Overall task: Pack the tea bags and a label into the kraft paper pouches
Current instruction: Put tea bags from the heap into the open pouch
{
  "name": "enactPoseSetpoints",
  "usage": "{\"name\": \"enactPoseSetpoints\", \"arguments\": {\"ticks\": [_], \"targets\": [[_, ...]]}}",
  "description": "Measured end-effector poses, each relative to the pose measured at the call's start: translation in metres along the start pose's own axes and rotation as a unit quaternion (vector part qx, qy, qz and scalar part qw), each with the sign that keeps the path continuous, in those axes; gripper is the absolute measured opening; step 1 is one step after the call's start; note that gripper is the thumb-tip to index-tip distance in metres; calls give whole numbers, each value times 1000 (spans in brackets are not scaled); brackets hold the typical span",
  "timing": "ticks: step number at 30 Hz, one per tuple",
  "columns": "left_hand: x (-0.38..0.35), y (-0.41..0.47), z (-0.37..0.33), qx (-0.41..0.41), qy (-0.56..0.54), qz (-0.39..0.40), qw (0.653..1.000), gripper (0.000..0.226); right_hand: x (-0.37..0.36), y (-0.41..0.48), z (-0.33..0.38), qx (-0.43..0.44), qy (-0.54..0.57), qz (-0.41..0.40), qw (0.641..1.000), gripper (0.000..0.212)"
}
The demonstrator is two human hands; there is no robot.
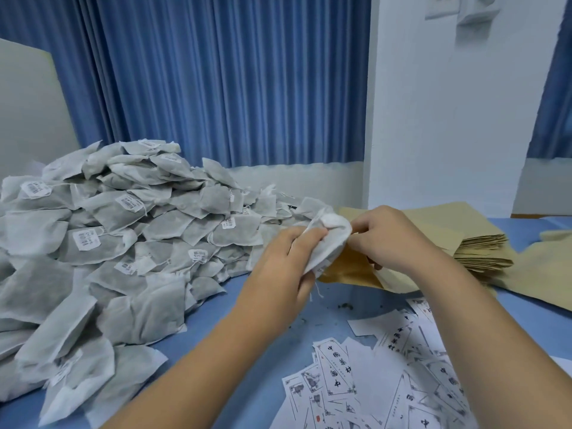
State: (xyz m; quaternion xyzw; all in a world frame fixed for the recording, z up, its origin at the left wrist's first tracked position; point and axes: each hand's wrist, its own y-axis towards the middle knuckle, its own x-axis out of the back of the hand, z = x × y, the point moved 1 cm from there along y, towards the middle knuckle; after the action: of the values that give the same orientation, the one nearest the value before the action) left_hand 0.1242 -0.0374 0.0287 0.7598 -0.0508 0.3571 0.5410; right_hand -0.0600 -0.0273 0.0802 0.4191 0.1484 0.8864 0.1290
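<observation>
A big heap of grey-white tea bags (108, 243) covers the left half of the blue table. My left hand (278, 267) grips a white tea bag (331, 239) above the table's middle. My right hand (390, 239) holds the mouth of a kraft paper pouch (349, 267) that lies under the tea bag, its fingers curled on the pouch's edge. The bag's lower end sits at the pouch opening. Printed white labels (387, 376) lie scattered at the front right.
A stack of flat kraft pouches (476, 246) stands behind my right hand, with more loose pouches (544, 267) at the far right. Blue curtains and a white wall close the back. A bare strip of blue table (247, 366) runs between the heap and the labels.
</observation>
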Motion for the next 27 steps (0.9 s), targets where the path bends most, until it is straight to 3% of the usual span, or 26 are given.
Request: {"name": "enactPoseSetpoints", "arguments": {"ticks": [7,10,12,14,17,19,22,27], "targets": [[-6,-5,0,-47,64,103,992,72,5,1,-2,-43,77,-7,996,20],[-15,4,-4,-8,161,162,974,56,1,0,3,-40,75,-6,996,22],[-21,13,-9,7,265,195,944,43,-2,0,5,-39,80,-2,996,23],[-25,22,-15,31,288,222,931,38,-4,0,6,-38,76,4,996,24],[-26,35,-19,76,195,221,953,37,-4,2,4,-27,43,-17,999,23],[-24,36,-19,113,26,182,977,48,-2,2,-1,-27,20,-54,998,21],[-16,25,-20,103,-158,112,976,66,3,4,-10,-45,25,-80,995,19],[-11,7,-9,45,-115,140,982,76,5,6,-11,-51,53,-82,994,21]]}}
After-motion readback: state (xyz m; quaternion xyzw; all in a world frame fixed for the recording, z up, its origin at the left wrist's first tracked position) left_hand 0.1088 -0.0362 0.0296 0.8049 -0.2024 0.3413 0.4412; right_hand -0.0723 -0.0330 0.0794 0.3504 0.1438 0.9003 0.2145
